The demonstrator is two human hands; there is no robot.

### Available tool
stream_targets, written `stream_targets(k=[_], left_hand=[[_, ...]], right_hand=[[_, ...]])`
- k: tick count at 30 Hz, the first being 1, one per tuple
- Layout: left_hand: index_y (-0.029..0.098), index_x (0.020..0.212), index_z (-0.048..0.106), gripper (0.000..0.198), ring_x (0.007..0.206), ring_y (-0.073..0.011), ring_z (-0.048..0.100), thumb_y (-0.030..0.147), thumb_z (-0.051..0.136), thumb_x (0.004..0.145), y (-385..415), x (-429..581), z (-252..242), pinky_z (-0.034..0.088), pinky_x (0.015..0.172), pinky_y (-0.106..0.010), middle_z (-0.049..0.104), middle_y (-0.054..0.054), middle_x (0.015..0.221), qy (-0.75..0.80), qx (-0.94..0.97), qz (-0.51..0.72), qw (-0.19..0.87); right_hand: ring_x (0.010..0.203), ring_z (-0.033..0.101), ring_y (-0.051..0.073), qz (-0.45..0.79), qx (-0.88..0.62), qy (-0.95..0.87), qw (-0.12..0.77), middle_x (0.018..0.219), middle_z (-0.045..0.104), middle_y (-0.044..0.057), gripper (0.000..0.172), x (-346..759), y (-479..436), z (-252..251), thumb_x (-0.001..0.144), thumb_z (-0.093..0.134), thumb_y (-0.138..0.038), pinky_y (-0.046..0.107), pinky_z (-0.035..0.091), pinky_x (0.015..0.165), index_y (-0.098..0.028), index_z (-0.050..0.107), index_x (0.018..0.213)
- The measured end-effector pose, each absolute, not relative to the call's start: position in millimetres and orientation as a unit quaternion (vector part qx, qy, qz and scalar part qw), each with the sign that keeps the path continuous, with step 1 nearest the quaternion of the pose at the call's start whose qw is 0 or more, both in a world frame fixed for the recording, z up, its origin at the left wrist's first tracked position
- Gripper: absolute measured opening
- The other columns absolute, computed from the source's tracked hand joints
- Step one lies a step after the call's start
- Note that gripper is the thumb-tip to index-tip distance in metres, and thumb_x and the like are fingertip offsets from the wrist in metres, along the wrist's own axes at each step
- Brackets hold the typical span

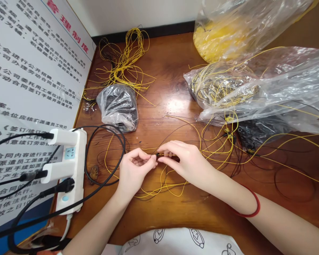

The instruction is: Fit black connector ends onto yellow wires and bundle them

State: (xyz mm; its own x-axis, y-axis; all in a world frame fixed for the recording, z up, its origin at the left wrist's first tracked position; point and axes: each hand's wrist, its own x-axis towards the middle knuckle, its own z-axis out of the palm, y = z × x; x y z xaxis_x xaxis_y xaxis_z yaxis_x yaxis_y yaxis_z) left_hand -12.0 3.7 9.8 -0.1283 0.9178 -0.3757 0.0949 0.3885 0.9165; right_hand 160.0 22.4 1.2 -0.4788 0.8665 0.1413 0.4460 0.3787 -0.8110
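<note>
My left hand (136, 173) and my right hand (182, 159) meet at the middle of the wooden table (164, 71). Their fingertips pinch a small black connector (158, 154) on a thin yellow wire (170, 154). Loose yellow and black wires (215, 152) lie in tangles around and under both hands. A bundle of yellow wire (124, 67) lies farther away at the back left. My right wrist wears a red cord bracelet (251, 207).
A white power strip (73, 170) with black plugged-in cords stands at the left, beside a printed wall sign (34, 63). Plastic bags holding wire (225, 85) and black items (118, 106) lie behind the hands. A patterned white cloth (180, 242) shows at the near edge.
</note>
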Motion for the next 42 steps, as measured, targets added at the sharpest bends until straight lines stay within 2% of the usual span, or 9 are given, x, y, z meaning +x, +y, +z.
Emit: stream_targets(k=[4, 8, 15, 35, 42], left_hand=[[0.018, 0.052, 0.053, 0.025, 0.047, -0.0116, 0.067, 0.019, 0.076, 0.060, 5.7, -12.5, 11.3, 0.055, 0.050, -0.017, 0.067, 0.002, 0.052, 0.643, 0.356, 0.398, 0.550], [0.018, 0.052, 0.052, 0.025, 0.047, -0.0118, 0.068, 0.018, 0.076, 0.060, 5.2, -13.6, 11.4, 0.055, 0.051, -0.016, 0.066, 0.003, 0.051, 0.644, 0.344, 0.399, 0.556], [0.018, 0.052, 0.053, 0.025, 0.049, -0.0133, 0.069, 0.019, 0.076, 0.061, 4.6, -14.2, 10.9, 0.055, 0.051, -0.017, 0.066, 0.002, 0.051, 0.645, 0.356, 0.390, 0.553], [0.019, 0.051, 0.049, 0.028, 0.049, -0.0129, 0.068, 0.018, 0.076, 0.061, 3.7, -13.3, 11.4, 0.055, 0.051, -0.018, 0.067, 0.002, 0.052, 0.628, 0.358, 0.407, 0.559], [0.019, 0.051, 0.049, 0.028, 0.046, -0.0131, 0.068, 0.015, 0.076, 0.060, 2.5, -13.7, 8.9, 0.055, 0.049, -0.019, 0.067, 0.003, 0.053, 0.616, 0.354, 0.421, 0.564]], right_hand=[[0.075, 0.062, 0.014, 0.355, -0.439, -0.763, 0.315, 0.081, 0.066, 0.001, 0.018, 160.2, 21.5, 2.1, 0.086, 0.068, -0.018, 0.027, 0.050, 0.071, -0.017, 0.061, 0.102], [0.074, 0.059, 0.014, 0.349, -0.434, -0.767, 0.320, 0.079, 0.065, 0.002, 0.001, 158.7, 21.9, 4.0, 0.089, 0.062, -0.018, 0.027, 0.048, 0.070, -0.017, 0.062, 0.088], [0.070, 0.054, 0.013, 0.347, -0.430, -0.771, 0.316, 0.076, 0.061, 0.001, 0.011, 157.4, 22.1, 3.5, 0.092, 0.057, -0.015, 0.026, 0.043, 0.065, -0.017, 0.059, 0.081], [0.071, 0.053, 0.014, 0.391, -0.465, -0.720, 0.337, 0.079, 0.058, 0.002, 0.013, 146.5, 12.2, -1.1, 0.094, 0.047, -0.015, 0.027, 0.041, 0.066, -0.020, 0.048, 0.082], [0.070, 0.052, 0.013, 0.427, -0.470, -0.697, 0.333, 0.079, 0.059, 0.001, 0.013, 147.8, 14.2, 2.6, 0.093, 0.049, -0.015, 0.026, 0.041, 0.065, -0.019, 0.049, 0.081]])
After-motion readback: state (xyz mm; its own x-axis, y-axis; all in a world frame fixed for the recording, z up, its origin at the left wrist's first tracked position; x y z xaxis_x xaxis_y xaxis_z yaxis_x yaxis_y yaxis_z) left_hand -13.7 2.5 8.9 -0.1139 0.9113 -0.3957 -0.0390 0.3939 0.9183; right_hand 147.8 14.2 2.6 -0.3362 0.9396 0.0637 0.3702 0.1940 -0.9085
